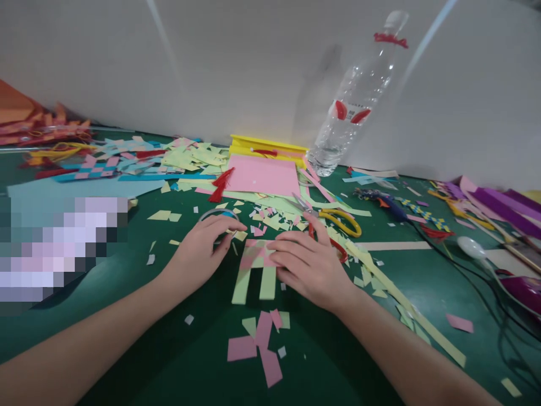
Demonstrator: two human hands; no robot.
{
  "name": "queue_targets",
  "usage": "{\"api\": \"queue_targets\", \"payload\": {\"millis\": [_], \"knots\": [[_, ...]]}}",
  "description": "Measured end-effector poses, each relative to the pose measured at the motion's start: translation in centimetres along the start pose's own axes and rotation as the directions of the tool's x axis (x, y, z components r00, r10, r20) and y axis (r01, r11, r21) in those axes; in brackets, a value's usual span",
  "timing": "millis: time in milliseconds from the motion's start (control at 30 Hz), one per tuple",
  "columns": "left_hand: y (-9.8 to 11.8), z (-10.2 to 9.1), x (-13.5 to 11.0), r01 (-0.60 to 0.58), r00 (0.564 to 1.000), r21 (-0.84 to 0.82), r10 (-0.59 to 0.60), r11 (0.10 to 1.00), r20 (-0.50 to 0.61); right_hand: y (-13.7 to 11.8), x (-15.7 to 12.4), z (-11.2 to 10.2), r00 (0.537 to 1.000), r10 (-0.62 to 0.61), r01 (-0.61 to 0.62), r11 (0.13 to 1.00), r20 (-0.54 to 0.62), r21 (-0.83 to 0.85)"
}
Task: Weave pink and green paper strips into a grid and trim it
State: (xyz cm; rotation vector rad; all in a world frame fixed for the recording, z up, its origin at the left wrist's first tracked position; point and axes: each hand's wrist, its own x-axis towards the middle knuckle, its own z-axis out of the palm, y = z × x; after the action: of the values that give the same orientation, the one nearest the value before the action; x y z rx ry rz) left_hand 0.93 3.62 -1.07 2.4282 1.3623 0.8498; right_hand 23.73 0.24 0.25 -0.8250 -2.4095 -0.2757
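One woven paper piece (256, 256), pink and pale green, lies flat on the tabletop (139, 349) between the two hands, with two pale green strips running from it towards the person. The right hand (315, 265) rests at its right edge, fingers bent over the paper; the thumb side is unclear, so whether that grip is clamped on it I cannot tell. The left hand (200, 248) is just beside it on the left, thumb and forefinger curved towards each other near one small yellowish scrap (240, 235); whether that grip meets or holds anything, I cannot tell.

Nearer the person lie four pink pieces (242, 348), three larger and one small, with two pale green bits (249, 326) and one white scrap (282, 352) among them. Behind the left hand is one grey ring (217, 211). Beyond the right hand lie one yellow scissor loop (344, 221) and one red loop (341, 251), the latter partly hidden.

Farther back are one pink sheet (262, 175), one red tassel (221, 185) at its left edge and one clear bottle (350, 101). One white spoon (471, 246) lies at the right.
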Motion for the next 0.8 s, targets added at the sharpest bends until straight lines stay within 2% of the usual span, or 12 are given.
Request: {"api": "queue_targets", "payload": {"millis": [100, 233, 500, 667, 800], "knots": [[0.1, 0.1, -0.1, -0.042, 0.998, -0.012, 0.042, 0.999, 0.037, 0.2, 0.2, 0.0, 0.990, 0.026, -0.047, 0.987, 0.140, 0.152], [0.5, 0.1, -0.1, -0.106, 0.988, -0.028, 0.109, 0.994, 0.111, 0.6, 0.2, -0.2, 0.969, 0.033, -0.096, 0.963, 0.244, 0.252], [0.9, 0.2, -0.3, -0.254, 0.949, -0.011, 0.252, 0.967, 0.190, 0.5, 0.2, 0.0, 0.981, -0.011, -0.038, 0.968, 0.191, 0.249], [1.1, 0.3, -0.4, -0.263, 0.940, -0.033, 0.264, 0.964, 0.215, 0.7, 0.1, 0.4, 0.968, 0.025, -0.072, 0.981, 0.251, 0.180], [1.1, 0.4, -0.6, -0.285, 0.930, -0.049, 0.289, 0.957, 0.228, 0.9, 0.1, 0.5, 0.968, 0.046, -0.083, 0.986, 0.247, 0.142]]}}
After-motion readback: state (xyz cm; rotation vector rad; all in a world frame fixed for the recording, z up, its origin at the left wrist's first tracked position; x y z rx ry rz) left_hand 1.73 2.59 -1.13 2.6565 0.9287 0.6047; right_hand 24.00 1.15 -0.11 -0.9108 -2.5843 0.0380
